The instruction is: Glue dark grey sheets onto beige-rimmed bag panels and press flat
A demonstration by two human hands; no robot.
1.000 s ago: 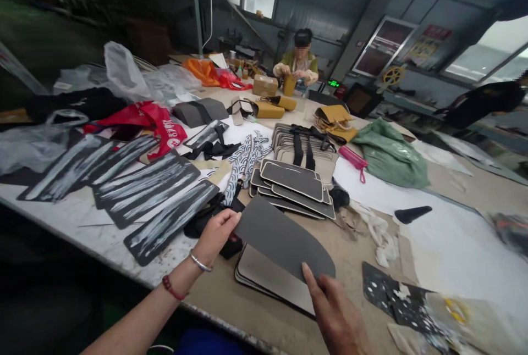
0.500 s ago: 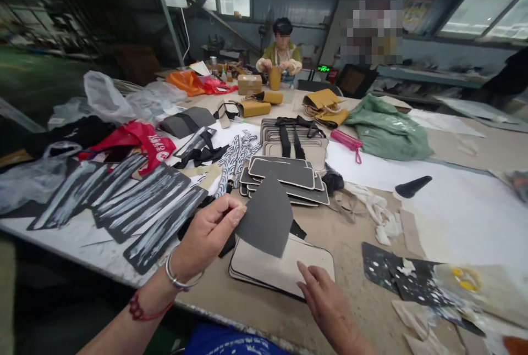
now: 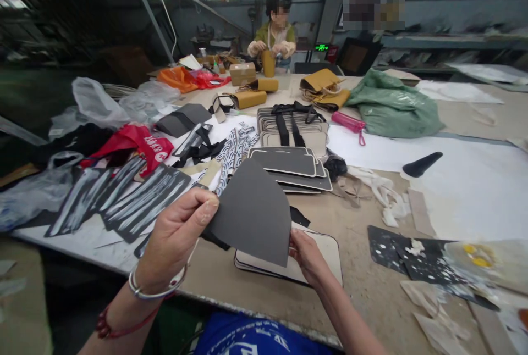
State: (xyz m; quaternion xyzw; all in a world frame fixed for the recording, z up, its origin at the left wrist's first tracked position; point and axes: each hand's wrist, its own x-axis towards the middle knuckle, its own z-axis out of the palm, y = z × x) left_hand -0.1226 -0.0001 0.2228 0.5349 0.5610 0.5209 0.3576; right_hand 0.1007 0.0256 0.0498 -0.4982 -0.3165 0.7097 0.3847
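Note:
A dark grey sheet-like panel (image 3: 256, 215) is held up in front of me, tilted, its upper edge curving. My left hand (image 3: 179, 237) pinches its left edge between thumb and fingers. At the opposite edge, my right hand (image 3: 307, 250) grips the panel, with some fingertips hidden behind it. Below lies a small stack of beige panels with dark edges (image 3: 329, 248), partly covered by the grey panel and my right hand. Just beyond is a pile of dark grey panels with pale rims (image 3: 286, 162).
Dark pieces streaked with white (image 3: 144, 201) lie to the left, near a red bag (image 3: 144, 149). A spotted dark board (image 3: 429, 259) is at right, below a black pointed object (image 3: 423, 164). Across the table a co-worker (image 3: 274, 33) handles a mustard-coloured piece (image 3: 268, 64).
My right hand has moved from over the beige stack to the grey panel and taken its right edge. The panel has come closer and turned. The camera view has shifted slightly.

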